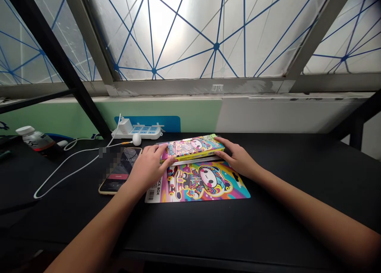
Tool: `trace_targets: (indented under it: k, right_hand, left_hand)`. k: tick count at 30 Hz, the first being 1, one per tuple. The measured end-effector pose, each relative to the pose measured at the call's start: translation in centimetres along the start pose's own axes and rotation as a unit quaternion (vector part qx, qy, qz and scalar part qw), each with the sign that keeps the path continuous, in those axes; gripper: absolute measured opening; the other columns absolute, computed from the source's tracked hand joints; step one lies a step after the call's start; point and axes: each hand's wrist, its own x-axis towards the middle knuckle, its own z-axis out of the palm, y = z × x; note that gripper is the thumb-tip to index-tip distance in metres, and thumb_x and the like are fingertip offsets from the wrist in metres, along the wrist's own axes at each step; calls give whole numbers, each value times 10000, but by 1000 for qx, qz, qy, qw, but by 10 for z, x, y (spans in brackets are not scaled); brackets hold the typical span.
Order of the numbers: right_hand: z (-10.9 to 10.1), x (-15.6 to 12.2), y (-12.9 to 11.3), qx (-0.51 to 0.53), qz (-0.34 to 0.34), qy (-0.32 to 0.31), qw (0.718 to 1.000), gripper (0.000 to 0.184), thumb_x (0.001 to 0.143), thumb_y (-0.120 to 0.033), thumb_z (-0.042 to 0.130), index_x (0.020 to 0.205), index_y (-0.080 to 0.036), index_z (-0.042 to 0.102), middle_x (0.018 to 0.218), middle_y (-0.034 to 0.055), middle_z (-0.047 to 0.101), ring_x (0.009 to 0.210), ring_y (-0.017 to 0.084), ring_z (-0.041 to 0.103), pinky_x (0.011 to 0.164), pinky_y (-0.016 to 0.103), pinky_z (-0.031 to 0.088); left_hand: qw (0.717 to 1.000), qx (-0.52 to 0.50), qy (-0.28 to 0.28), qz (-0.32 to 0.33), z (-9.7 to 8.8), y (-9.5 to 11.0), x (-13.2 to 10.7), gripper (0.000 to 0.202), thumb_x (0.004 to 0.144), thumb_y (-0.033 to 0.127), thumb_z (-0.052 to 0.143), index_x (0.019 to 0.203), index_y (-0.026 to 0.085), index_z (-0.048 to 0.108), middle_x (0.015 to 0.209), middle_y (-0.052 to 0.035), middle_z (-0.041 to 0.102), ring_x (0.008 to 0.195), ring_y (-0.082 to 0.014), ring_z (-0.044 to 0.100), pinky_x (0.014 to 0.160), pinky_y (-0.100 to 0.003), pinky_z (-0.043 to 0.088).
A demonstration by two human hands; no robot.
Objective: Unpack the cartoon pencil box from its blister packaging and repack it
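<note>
A colourful pencil box [193,147] with a cartoon figure on its top lies lengthwise across the black table, between both my hands. My left hand [150,162] grips its left end, with the thumb along the near edge. At the right end, my right hand [236,156] has its fingers on top and the thumb on the near side. Directly in front is a flat printed card [205,181] bearing a similar cartoon, a barcode and partly covered lettering ending in "BOX". The box's near edge looks slightly raised over a white strip at the card's back.
Left of my left hand lies a phone [119,175] with a lit screen. A white cable [64,173] loops to a power strip [145,131] by the wall. A bottle with a white cap [37,140] stands far left. A black diagonal bar [59,54] rises there.
</note>
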Motion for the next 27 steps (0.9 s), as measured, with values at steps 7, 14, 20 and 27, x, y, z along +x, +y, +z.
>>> trace_targets:
  k: [7,14,20,27]
  right_hand:
    - [6,-1,2,-34,-48,-18,998,492,1021,-463,419,1431,-232,563,1523,124,533,1458,325,415,1145,580,364]
    - [1,-17,-30,-109,-164,41,980,378,1026,-420,478,1324,-237,619,1558,157,483,1441,313,439,1150,612,298]
    - [13,-37,-80,-25,-280,-142,949,415,1016,-470,496,1295,-209,658,1340,132,681,1255,284,608,1065,481,453]
    - [14,-38,-79,-15,-178,-284,942,944,903,-730,514,1626,-199,218,1675,162,228,1537,370,218,1228,630,125]
  left_hand:
    - [999,33,5,6,-1,12,1,585,1012,574,421,1386,147,566,1559,-230,418,1372,-389,482,1061,-536,449]
    - [995,-10,-60,78,1,38,19,640,1025,597,372,1486,166,473,1645,-196,310,1504,-368,320,1151,-542,355]
    - [990,-31,-121,70,15,37,36,593,1035,574,336,1492,221,475,1639,-166,333,1524,-415,247,1163,-671,226]
    - [987,-20,-127,94,17,14,41,570,1048,550,325,1517,256,458,1657,-121,309,1541,-358,231,1193,-615,216]
